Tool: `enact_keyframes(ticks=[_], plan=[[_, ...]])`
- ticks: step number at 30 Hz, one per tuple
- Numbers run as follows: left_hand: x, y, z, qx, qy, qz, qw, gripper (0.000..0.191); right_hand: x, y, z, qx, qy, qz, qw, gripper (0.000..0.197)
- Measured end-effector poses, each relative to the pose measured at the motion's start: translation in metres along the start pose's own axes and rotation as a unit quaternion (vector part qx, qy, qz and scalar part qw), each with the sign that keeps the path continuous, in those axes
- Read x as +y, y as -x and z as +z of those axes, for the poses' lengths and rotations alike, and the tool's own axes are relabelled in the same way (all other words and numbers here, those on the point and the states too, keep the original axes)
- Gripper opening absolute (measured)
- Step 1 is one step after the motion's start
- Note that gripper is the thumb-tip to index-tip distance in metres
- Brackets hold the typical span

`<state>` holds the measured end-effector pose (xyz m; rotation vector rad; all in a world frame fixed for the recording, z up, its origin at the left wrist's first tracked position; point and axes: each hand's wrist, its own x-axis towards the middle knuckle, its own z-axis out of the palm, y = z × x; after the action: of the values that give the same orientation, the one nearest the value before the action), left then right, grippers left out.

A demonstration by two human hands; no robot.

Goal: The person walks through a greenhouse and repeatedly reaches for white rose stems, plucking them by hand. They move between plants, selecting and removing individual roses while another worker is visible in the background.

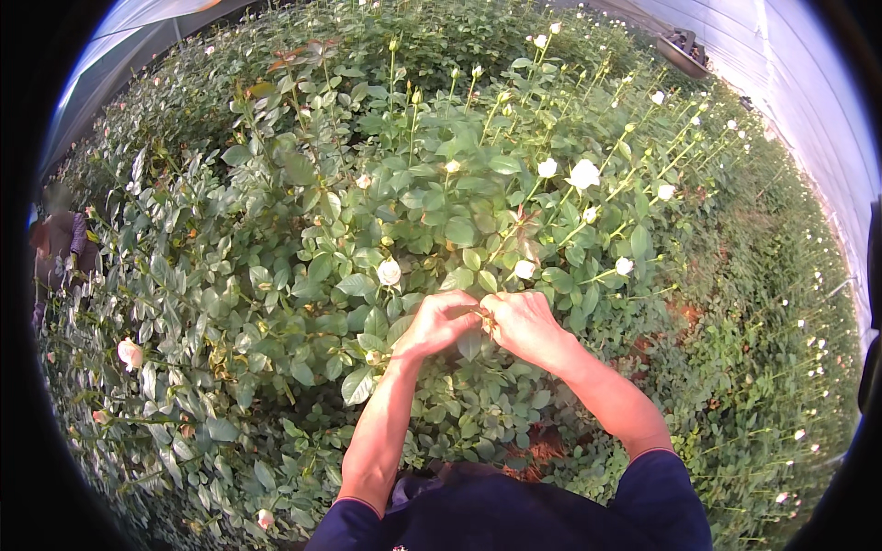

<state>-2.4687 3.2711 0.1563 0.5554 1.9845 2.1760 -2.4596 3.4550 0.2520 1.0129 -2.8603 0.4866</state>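
Note:
My left hand and my right hand meet in front of me, low over the rose bushes. A small yellowish-brown plant piece shows at the fingers of my right hand, pinched there. The thumb and forefinger of my left hand curve up to the same spot; whether they grip it is hidden. Just beyond my hands are a white rose bud and an open white rose. Green rose leaves lie under and around my fingers.
More white roses stand on long stems ahead. Pale pink roses grow at the left, where a person is partly visible. Plastic sheeting walls the right, near a loaded wheelbarrow-like container. Reddish soil shows below.

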Motion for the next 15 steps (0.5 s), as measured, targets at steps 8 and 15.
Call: enact_keyframes(ticks=[8,15], plan=[[-0.001,-0.003,0.003,0.006,0.000,0.014,1.000,0.012,0.011,-0.001,0.010,-0.063,0.054,-0.038,0.996,0.014],[-0.009,-0.007,-0.002,0.069,0.001,0.023,0.997,0.016,0.021,-0.003,0.054,0.148,-0.260,0.086,0.950,0.024]])
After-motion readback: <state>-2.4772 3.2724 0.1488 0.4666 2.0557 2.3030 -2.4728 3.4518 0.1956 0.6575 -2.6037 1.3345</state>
